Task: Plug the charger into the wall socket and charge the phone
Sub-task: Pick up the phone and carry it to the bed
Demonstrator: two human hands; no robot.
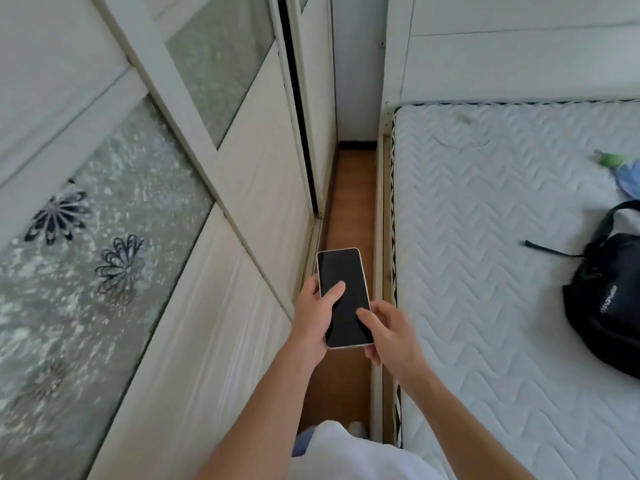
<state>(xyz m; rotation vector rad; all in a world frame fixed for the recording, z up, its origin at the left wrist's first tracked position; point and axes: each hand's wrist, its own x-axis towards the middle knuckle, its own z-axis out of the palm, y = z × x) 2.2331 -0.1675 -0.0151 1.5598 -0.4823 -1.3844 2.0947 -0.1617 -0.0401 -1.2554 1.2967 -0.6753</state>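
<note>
Phone (343, 296): flat glossy black slab, pale rounded rim.
Left hand (313, 315): wrapped around its edge.
Right hand (389, 332): pinching its lower corner.
Room: narrow wooden floor (349, 199) strip between wardrobe (242, 202) and quilted mattress (485, 237).

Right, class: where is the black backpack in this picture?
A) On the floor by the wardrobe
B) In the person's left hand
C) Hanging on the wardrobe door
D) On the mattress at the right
D: the black backpack lies on the white quilted mattress at the right edge of the view.
</note>
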